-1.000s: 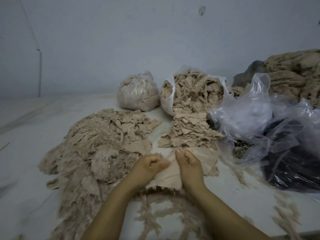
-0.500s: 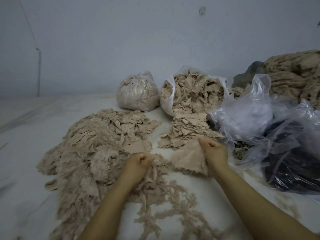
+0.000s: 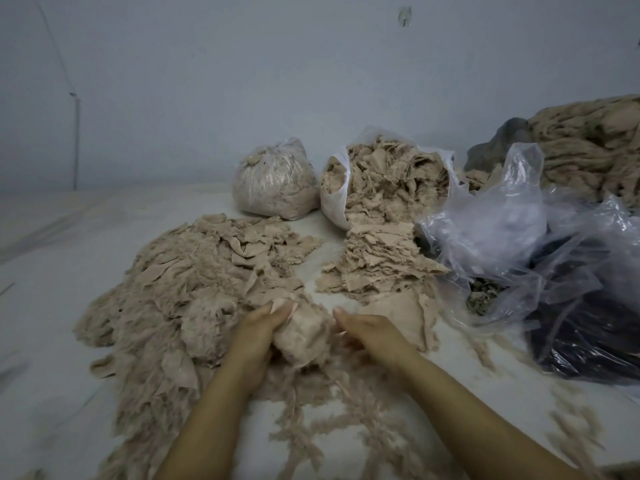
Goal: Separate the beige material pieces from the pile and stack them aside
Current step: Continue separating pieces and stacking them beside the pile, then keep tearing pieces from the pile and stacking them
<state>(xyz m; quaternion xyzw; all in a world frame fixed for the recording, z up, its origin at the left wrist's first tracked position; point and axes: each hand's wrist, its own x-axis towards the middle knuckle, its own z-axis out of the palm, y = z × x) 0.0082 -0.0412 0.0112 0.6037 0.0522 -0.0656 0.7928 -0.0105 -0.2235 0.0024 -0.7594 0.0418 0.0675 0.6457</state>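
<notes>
I see my left hand at the near edge of the big loose pile of ragged beige fabric scraps, its fingers curled round a crumpled fuzzy beige wad that it grips from the left side. My right hand lies just right of that wad with its fingers fairly straight and relaxed, grasping nothing that I can make out — whether the fingertips touch the wad I cannot tell. Beyond the right hand sits the flatter stack of sorted beige pieces, apart from the big pile, with a large flat beige piece at its near foot. Everything rests on a pale white counter. Thin frayed beige strands trail across it below my forearms. Farther back stand a tied clear plastic bag of pale scraps and, just right of it, an open white plastic bag overflowing with beige pieces that spill down toward the stack. To the right lies crumpled clear plastic sheeting over a dark bag, and behind it a heap of beige cloth.
</notes>
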